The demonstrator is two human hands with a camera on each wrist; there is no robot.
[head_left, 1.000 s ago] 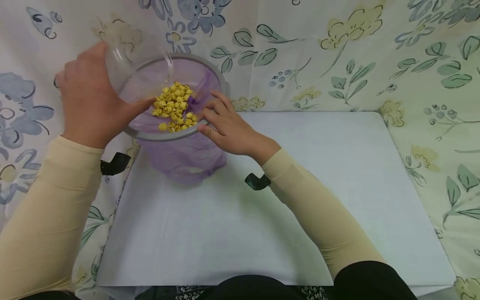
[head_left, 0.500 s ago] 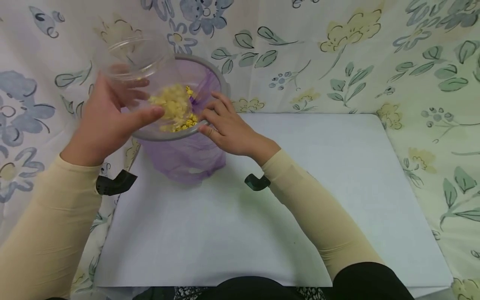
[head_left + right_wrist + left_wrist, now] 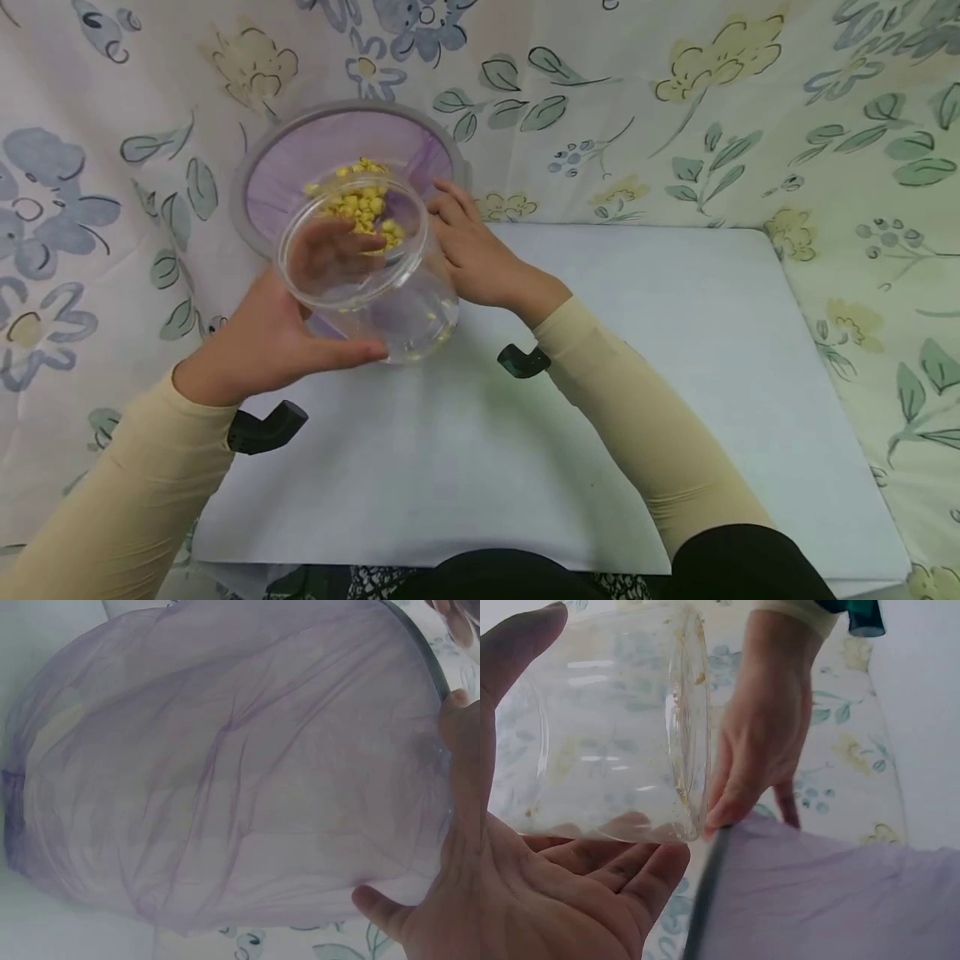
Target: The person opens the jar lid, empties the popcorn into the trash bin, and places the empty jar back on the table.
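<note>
My left hand (image 3: 270,342) grips a clear plastic jar (image 3: 412,312), thumb on the near side and fingers round the far side. The jar is tilted, overlapping the front of the bin in the head view. A few yellow crumbs (image 3: 700,678) cling inside its base. A trash bin with a grey rim (image 3: 243,158) is lined with a thin purple bag (image 3: 300,154). Yellow popcorn (image 3: 365,167) lies in it, partly seen through the jar. My right hand (image 3: 483,258) holds the bin's right rim; the jar hides part of that grip.
A white table (image 3: 637,358) spreads below and right of the bin. Floral cloth (image 3: 585,108) hangs behind and at both sides. Much of the bag (image 3: 225,765) hangs loosely down the bin's outside in the right wrist view.
The left hand has brought the jar from over the bin's back left toward the front right and turned it, with the rim now facing the head camera. The right hand stays at the bin's rim.
</note>
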